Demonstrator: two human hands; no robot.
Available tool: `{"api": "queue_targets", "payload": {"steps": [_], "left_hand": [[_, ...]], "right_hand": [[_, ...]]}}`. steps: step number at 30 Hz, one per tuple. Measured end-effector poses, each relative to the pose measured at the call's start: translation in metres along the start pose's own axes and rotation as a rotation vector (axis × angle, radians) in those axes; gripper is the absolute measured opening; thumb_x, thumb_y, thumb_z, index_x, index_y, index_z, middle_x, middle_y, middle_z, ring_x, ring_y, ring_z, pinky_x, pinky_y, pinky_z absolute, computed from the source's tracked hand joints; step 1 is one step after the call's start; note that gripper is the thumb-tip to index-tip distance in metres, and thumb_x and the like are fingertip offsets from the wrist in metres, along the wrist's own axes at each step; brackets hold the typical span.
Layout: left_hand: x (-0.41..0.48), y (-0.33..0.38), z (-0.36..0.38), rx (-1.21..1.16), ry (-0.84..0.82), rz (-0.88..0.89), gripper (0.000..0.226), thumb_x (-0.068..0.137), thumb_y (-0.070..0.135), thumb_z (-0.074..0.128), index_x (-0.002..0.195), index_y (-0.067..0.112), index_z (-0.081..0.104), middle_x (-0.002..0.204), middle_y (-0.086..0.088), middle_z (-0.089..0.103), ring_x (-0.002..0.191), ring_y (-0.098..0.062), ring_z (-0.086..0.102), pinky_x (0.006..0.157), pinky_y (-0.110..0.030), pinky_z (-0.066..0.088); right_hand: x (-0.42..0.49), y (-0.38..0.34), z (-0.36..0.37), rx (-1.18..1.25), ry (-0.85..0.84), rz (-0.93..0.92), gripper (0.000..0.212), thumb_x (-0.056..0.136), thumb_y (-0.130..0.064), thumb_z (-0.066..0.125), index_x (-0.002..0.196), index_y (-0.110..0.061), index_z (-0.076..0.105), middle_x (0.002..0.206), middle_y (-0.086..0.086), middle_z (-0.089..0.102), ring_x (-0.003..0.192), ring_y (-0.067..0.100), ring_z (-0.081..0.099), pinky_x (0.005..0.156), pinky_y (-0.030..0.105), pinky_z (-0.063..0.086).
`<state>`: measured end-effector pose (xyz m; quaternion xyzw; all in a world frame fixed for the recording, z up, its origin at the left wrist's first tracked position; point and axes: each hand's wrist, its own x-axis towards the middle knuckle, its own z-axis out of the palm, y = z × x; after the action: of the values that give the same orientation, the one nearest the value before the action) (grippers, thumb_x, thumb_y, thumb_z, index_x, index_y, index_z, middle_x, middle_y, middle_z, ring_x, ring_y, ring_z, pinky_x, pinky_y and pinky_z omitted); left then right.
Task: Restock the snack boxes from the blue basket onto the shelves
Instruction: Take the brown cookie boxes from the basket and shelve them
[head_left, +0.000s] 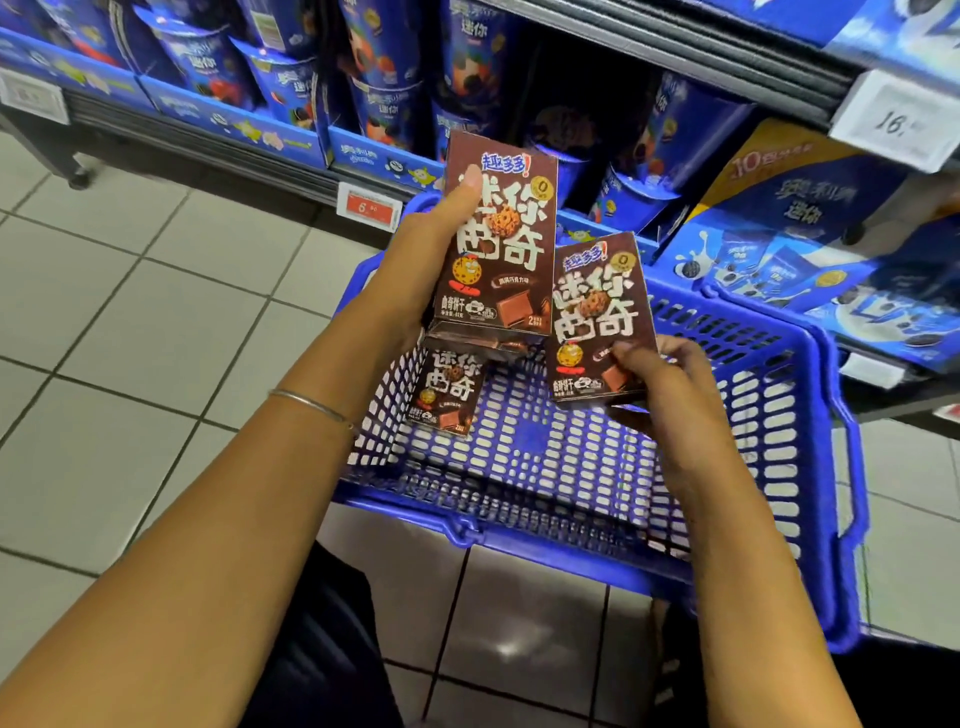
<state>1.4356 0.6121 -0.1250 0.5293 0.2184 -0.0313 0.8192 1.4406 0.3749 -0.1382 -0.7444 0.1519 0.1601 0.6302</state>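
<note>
The blue basket (519, 530) sits on the pale tile floor (130, 312) at the middle of the view, its open top facing up. The left hand (431, 244) grips a brown chocolate cookie box (498, 239) upright at 12 o'clock above the basket, thumb pressed flat on the printed front and fingers wrapped behind. A dark edge under that box may be another box held with it, but I cannot tell. A thin bracelet (311, 402) circles the left wrist.

The right hand (660, 384) pinches the lower end of a second cookie box (597, 306), fingers curled over its front, at 2 o'clock. It is tilted slightly and sits just beside the first box. A third cookie box (447, 389) lies flat in the basket's 10 o'clock corner.

The shelves (208, 140) run from 10 to 3 o'clock, packed with blue mini sandwich-cookie packs (389, 104). A red price tag (369, 208) hangs at 11 o'clock and a white price label (898, 122) at 2 o'clock.
</note>
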Motion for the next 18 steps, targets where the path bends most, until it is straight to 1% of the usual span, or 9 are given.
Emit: {"api": "queue_targets", "payload": {"steps": [3,5,7,9,12,13,14,16,18], "left_hand": [[0.001,-0.001,0.000,0.030,0.039,0.019,0.046,0.106,0.048,0.057,0.136,0.013,0.066,0.122,-0.012,0.079,0.113,-0.032,0.076,0.104,-0.052,0.059],[0.001,-0.002,-0.001,0.037,0.046,0.023,0.047,0.106,0.047,0.058,0.138,0.013,0.064,0.122,-0.012,0.078,0.114,-0.032,0.076,0.106,-0.053,0.058],[0.002,-0.002,-0.002,0.059,0.041,0.022,0.043,0.106,0.047,0.059,0.132,0.014,0.068,0.119,-0.011,0.080,0.111,-0.032,0.077,0.105,-0.054,0.058],[0.002,-0.003,-0.003,0.091,0.042,0.024,0.039,0.105,0.047,0.059,0.125,0.016,0.072,0.117,-0.010,0.080,0.110,-0.031,0.077,0.105,-0.055,0.058],[0.001,-0.004,0.000,0.099,0.031,0.051,0.034,0.105,0.049,0.059,0.112,0.022,0.078,0.116,-0.009,0.081,0.109,-0.031,0.078,0.105,-0.056,0.058],[0.000,-0.004,0.001,0.096,0.017,0.057,0.035,0.104,0.052,0.058,0.108,0.025,0.081,0.116,-0.008,0.081,0.109,-0.030,0.078,0.104,-0.056,0.058],[-0.001,-0.004,0.003,0.092,0.002,0.060,0.039,0.103,0.057,0.057,0.107,0.028,0.081,0.117,-0.008,0.081,0.109,-0.031,0.078,0.104,-0.056,0.058],[-0.002,-0.004,0.005,0.087,0.001,0.056,0.051,0.100,0.068,0.051,0.115,0.028,0.078,0.119,-0.009,0.080,0.111,-0.031,0.077,0.104,-0.055,0.058],[-0.003,-0.003,0.006,0.051,-0.011,0.039,0.061,0.102,0.073,0.040,0.119,0.027,0.077,0.119,-0.009,0.080,0.110,-0.029,0.078,0.096,-0.048,0.062]], "right_hand": [[-0.006,-0.020,-0.006,0.063,0.018,-0.078,0.016,0.093,-0.024,0.065,0.103,-0.022,0.053,0.079,-0.007,0.072,0.064,0.004,0.068,0.065,0.031,0.050],[-0.011,-0.033,-0.004,0.119,-0.010,-0.113,0.023,0.088,-0.029,0.064,0.106,-0.019,0.054,0.075,-0.009,0.071,0.067,0.008,0.067,0.063,0.031,0.051],[-0.015,-0.044,-0.001,0.187,-0.039,-0.140,0.034,0.081,-0.033,0.064,0.109,-0.017,0.053,0.075,-0.007,0.069,0.071,0.012,0.065,0.061,0.030,0.052],[-0.019,-0.051,0.007,0.246,-0.070,-0.146,0.039,0.077,-0.036,0.063,0.109,-0.016,0.054,0.081,-0.005,0.069,0.075,0.014,0.066,0.060,0.029,0.053],[-0.022,-0.055,0.032,0.246,-0.105,-0.134,0.041,0.076,-0.038,0.062,0.111,-0.019,0.057,0.087,-0.003,0.070,0.083,0.016,0.067,0.073,0.039,0.055],[-0.024,-0.056,0.042,0.222,-0.105,-0.141,0.041,0.076,-0.038,0.062,0.112,-0.018,0.057,0.085,-0.004,0.070,0.083,0.016,0.067,0.078,0.042,0.055],[-0.025,-0.055,0.051,0.200,-0.100,-0.153,0.040,0.079,-0.036,0.063,0.114,-0.018,0.057,0.084,-0.006,0.069,0.081,0.014,0.066,0.080,0.041,0.055],[-0.025,-0.053,0.066,0.172,-0.091,-0.177,0.030,0.088,-0.030,0.064,0.114,-0.015,0.059,0.079,-0.009,0.066,0.077,0.010,0.064,0.080,0.037,0.052],[-0.025,-0.051,0.075,0.114,-0.112,-0.191,0.024,0.093,-0.030,0.064,0.111,-0.016,0.059,0.081,-0.006,0.067,0.082,0.014,0.067,0.076,0.034,0.051]]}}
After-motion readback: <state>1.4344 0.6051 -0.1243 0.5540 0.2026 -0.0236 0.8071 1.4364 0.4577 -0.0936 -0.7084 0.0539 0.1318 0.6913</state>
